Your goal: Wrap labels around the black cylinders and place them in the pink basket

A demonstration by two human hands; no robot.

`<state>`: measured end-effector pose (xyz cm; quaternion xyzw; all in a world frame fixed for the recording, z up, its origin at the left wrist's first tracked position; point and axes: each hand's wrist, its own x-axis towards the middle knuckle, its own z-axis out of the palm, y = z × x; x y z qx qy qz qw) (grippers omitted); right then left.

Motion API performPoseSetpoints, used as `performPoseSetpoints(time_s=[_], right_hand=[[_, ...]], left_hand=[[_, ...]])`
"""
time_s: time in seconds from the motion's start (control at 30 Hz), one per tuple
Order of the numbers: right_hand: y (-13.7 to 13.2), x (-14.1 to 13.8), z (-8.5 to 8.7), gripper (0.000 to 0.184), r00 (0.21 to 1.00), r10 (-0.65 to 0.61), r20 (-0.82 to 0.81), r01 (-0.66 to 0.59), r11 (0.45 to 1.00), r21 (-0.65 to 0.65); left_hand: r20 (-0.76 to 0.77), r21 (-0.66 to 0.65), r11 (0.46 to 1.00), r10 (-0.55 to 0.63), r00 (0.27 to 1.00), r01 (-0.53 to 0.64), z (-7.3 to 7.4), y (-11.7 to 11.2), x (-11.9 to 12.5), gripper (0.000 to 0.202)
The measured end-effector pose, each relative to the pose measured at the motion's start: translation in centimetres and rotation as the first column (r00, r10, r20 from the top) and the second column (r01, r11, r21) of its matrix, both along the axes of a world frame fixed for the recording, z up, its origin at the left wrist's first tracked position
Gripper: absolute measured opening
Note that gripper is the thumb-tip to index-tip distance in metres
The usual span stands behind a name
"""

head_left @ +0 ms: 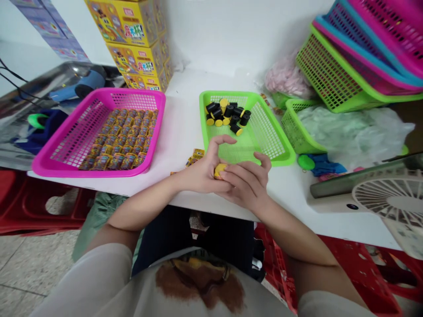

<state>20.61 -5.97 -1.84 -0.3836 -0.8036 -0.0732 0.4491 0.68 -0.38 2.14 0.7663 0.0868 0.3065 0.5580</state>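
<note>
A small tub with a round yellow lid [220, 171] is held between my two hands, over the table's front edge. My left hand [201, 172] is closed around its side, thumb raised. Fingers of my right hand [246, 181] press against the tub from the other side; they cover much of its body. Just beyond, a green basket [287, 155] contains several black cylinders with yellow caps [228, 111]. By my left wrist lie small yellow printed pieces [197, 154]. A magenta basket [42, 164] to the left contains rows of small printed tubs [122, 138].
Yellow printed boxes [137, 26] are stacked at the back. Coloured baskets [333, 70] lean in a stack at right, above a green basket with clear plastic bags [350, 127]. A fan [396, 202] lies at the right front. Red stools [49, 204] stand below the table.
</note>
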Motion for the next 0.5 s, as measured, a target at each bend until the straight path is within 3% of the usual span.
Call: performPoseSetpoints(time_s=[0.17, 0.27, 0.3, 0.37, 0.43, 0.5], right_hand=[[-0.5, 0.7, 0.1, 0.03, 0.993, 0.107, 0.044, -0.108, 0.994, 0.021], [0.1, 0.5, 0.2, 0.022, 0.993, 0.097, 0.068, -0.103, 0.99, 0.091], [0.5, 0.4, 0.3, 0.019, 0.994, 0.076, 0.084, -0.089, 0.981, 0.172], [1.2, 0.1, 0.4, 0.021, 0.995, 0.065, 0.077, -0.088, 0.933, 0.35], [1.7, 0.0, 0.7, 0.038, 0.996, 0.089, 0.015, -0.086, 0.895, 0.438], [2.2, 0.4, 1.1, 0.053, 0.997, 0.063, -0.042, -0.042, 0.921, 0.387]], left_hand=[[-0.052, 0.013, 0.989, -0.146, 0.988, 0.147, 0.2, 0.8, -0.6, 0.08], [-0.062, 0.017, 0.97, -0.241, 0.969, 0.242, 0.7, 0.6, -0.6, 0.069], [-0.069, 0.065, 0.978, -0.195, 0.978, 0.199, 1.0, 0.2, -0.7, 0.062], [-0.06, 0.233, 0.97, 0.077, 0.995, -0.061, 1.8, -1.0, -1.2, 0.046], [-0.009, 0.395, 0.847, 0.391, 0.92, -0.356, 2.9, -2.7, -2.6, 0.038], [0.002, 0.479, 0.712, 0.584, 0.812, -0.514, 4.0, -4.1, -5.0, 0.034]])
